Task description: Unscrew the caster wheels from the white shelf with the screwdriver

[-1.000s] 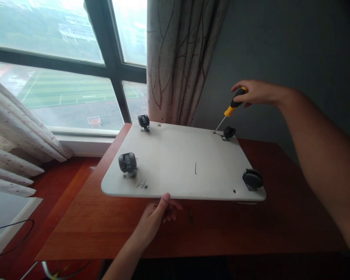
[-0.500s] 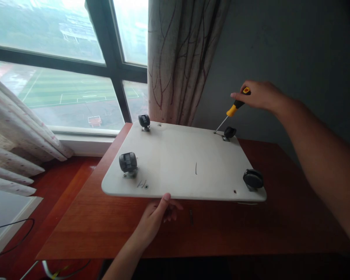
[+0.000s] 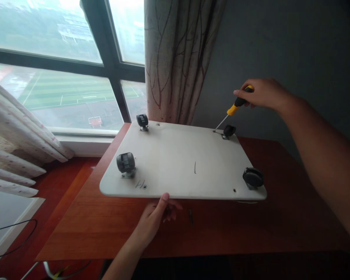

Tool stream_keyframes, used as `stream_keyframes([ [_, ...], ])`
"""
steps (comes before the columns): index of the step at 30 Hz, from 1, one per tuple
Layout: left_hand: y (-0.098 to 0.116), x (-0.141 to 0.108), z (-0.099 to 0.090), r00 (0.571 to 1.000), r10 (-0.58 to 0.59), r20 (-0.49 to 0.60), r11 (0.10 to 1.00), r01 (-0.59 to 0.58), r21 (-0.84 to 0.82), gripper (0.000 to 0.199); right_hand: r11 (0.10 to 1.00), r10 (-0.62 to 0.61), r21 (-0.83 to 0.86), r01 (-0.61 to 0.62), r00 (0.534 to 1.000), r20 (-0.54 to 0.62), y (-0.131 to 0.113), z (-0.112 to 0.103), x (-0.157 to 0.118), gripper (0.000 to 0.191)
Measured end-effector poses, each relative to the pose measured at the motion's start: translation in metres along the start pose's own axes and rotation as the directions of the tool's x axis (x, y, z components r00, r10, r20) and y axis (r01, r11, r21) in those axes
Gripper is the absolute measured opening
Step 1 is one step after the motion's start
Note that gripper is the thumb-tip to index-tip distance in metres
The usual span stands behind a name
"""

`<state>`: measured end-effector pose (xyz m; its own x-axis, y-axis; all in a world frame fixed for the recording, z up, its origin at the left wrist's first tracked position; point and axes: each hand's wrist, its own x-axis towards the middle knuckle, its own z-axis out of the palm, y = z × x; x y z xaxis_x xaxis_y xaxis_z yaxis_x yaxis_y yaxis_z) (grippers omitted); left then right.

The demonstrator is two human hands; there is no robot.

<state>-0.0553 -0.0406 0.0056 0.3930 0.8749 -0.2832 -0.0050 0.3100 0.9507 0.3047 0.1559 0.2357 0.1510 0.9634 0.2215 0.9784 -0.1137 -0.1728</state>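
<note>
A white board [image 3: 175,155] with rounded corners lies above the table, its underside up, with black casters near its corners. My left hand [image 3: 156,216] grips the board's near edge, thumb on top and fingers beneath. My right hand [image 3: 258,93] is closed around the handle of a yellow-and-black screwdriver [image 3: 233,108]. The tilted shaft has its tip at a hole along the board's far edge, beside the far right caster [image 3: 229,131]. Two more casters, near left [image 3: 126,163] and near right [image 3: 253,177], stand upright on the board. Whatever supports the board is mostly hidden.
The reddish-brown table [image 3: 105,229] extends around the board. A small dark strip [image 3: 191,216] lies on it near my left hand. Beyond are a window [image 3: 76,93], a patterned curtain [image 3: 177,58] and a grey wall [image 3: 268,39]. Cables [image 3: 32,237] hang at lower left.
My right hand has turned slightly on the screwdriver handle, its fingers in a different position. The tip stays at the same hole, and my left hand keeps its grip. The view has shifted a little.
</note>
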Motion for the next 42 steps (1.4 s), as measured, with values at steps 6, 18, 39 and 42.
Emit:
stream_keyframes([
  [6,0.000,0.000,0.000,1.000,0.003,-0.008,1.000,-0.003,0.003,0.071,0.997,-0.068,0.039,0.064,0.991,0.112,0.002,-0.006,-0.005,0.037],
  [18,0.003,0.000,0.000,1.000,0.014,-0.008,0.999,-0.014,0.033,0.071,0.904,-0.154,0.402,0.144,0.988,-0.006,0.012,0.010,-0.015,0.040],
  [39,0.002,-0.001,0.001,1.000,0.001,0.001,1.000,-0.001,0.010,0.068,0.998,-0.020,-0.061,0.018,0.999,-0.030,-0.002,-0.001,-0.025,0.039],
  [42,0.003,-0.001,0.000,1.000,0.004,0.003,1.000,-0.004,0.017,0.067,0.988,-0.005,-0.151,-0.014,0.992,-0.125,-0.007,0.002,-0.029,0.040],
])
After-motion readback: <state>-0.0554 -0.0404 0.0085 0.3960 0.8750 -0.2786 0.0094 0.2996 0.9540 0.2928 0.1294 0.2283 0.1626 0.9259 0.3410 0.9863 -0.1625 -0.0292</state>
